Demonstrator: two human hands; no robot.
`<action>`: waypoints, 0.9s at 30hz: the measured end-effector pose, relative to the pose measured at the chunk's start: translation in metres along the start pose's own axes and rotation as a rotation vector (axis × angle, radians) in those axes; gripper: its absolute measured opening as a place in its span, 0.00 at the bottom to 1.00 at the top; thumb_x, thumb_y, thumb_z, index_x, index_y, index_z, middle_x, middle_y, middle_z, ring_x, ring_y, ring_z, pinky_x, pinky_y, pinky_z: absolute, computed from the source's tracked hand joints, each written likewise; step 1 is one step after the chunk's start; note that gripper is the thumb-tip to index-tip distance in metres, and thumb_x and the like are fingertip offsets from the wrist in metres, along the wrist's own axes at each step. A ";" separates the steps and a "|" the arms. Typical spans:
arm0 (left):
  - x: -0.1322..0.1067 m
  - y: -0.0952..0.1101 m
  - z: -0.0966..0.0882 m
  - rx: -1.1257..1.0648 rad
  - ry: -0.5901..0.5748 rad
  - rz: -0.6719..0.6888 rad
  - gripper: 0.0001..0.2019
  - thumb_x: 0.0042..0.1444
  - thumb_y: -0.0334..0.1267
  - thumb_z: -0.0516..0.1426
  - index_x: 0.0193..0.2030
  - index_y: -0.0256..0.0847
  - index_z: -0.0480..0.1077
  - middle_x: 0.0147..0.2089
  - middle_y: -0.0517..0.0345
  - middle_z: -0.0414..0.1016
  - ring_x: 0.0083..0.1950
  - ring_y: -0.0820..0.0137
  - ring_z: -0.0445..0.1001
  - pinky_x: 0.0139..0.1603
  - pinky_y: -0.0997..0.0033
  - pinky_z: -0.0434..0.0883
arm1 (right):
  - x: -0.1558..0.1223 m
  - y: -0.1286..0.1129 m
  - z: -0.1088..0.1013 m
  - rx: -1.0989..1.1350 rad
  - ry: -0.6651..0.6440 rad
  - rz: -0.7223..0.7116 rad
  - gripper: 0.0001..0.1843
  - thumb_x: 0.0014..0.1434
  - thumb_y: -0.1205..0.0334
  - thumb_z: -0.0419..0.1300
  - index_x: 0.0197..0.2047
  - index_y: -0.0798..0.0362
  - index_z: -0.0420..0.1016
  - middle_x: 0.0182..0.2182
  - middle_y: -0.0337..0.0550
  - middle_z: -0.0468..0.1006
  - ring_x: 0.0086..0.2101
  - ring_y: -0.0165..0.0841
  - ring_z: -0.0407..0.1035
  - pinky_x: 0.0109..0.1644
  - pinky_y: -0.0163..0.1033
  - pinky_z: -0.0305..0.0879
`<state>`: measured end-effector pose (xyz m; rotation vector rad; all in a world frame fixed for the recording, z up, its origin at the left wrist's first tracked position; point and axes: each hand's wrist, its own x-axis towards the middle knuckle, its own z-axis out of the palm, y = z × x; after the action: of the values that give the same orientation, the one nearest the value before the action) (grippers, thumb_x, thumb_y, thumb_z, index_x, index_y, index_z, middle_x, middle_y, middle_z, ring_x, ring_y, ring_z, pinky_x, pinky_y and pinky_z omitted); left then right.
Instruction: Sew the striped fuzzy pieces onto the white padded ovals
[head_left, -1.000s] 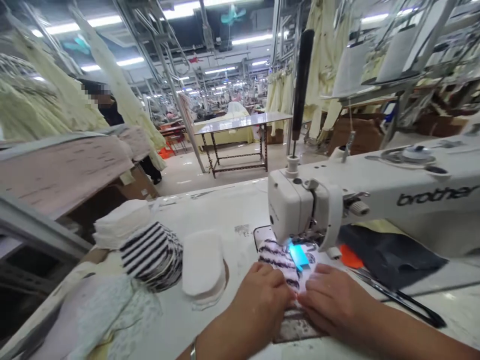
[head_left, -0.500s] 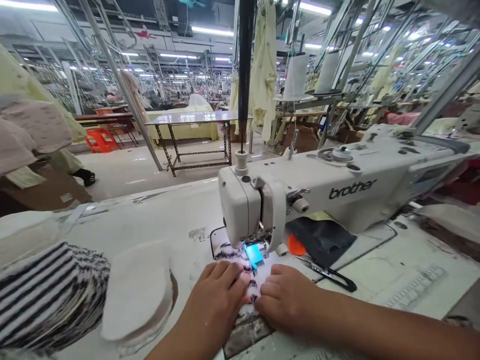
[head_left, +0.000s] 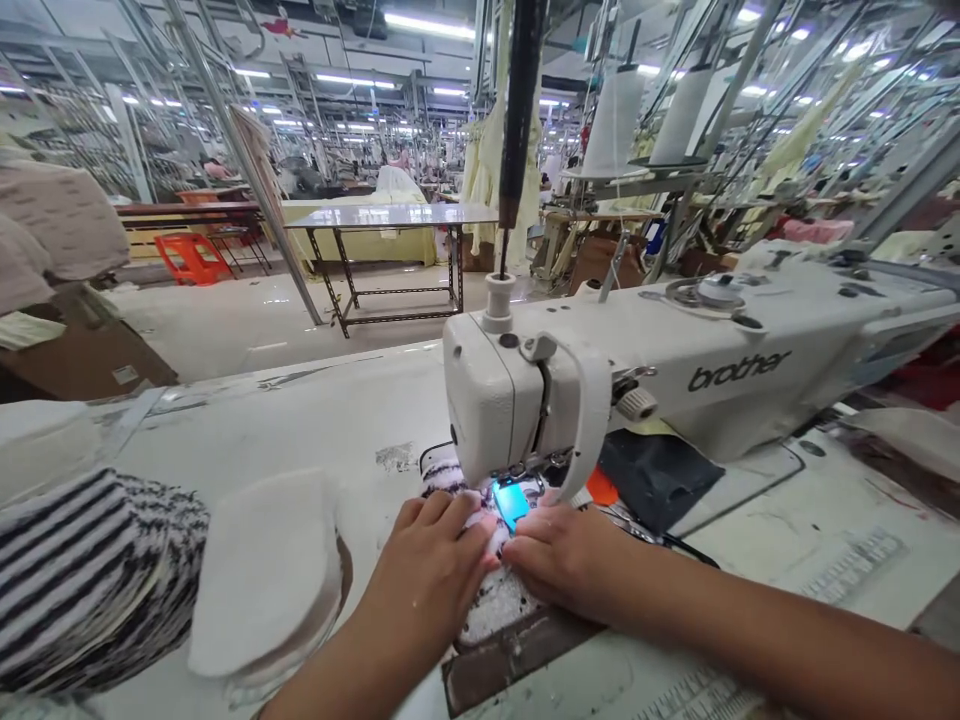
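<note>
A white fluffy fabric piece with black stripes (head_left: pixel 495 608) lies under the needle area of a white sewing machine (head_left: pixel 487 400). My left hand (head_left: pixel 439 565) is closed on the left part of this fabric, fingers bent and thumb close to the index finger. On its right edge, my right hand (head_left: pixel 562 555) is closed with the fingertips pinched together. Between the hands and the presser foot sits a bright blue plate (head_left: pixel 511 503), lit by the machine lamp. The needle itself is hidden.
At the left lie a pile of black-striped fabric pieces (head_left: pixel 82 580) and a stack of white pieces (head_left: pixel 262 575). Right of the needle area are a black cloth (head_left: pixel 660 475), an orange piece (head_left: pixel 601 487) and partly covered thread snips (head_left: pixel 686 548). Thread cones (head_left: pixel 613 125) stand behind.
Both hands have moved forward, closer to the presser foot, with the fabric. My right hand now covers part of the snips. The view has shifted slightly.
</note>
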<state>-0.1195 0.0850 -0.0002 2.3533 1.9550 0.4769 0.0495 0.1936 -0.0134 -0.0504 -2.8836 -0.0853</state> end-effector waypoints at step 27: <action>-0.001 -0.015 0.012 -0.134 0.256 0.207 0.14 0.66 0.37 0.44 0.39 0.43 0.71 0.40 0.60 0.73 0.42 0.69 0.67 0.50 0.61 0.54 | 0.002 -0.002 -0.005 0.030 -0.043 0.135 0.03 0.56 0.69 0.57 0.33 0.52 0.70 0.25 0.36 0.70 0.23 0.31 0.61 0.28 0.37 0.46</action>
<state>-0.1305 0.0890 -0.0150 2.5256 1.7079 0.9332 0.0488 0.1910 -0.0087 -0.2443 -2.9145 -0.0153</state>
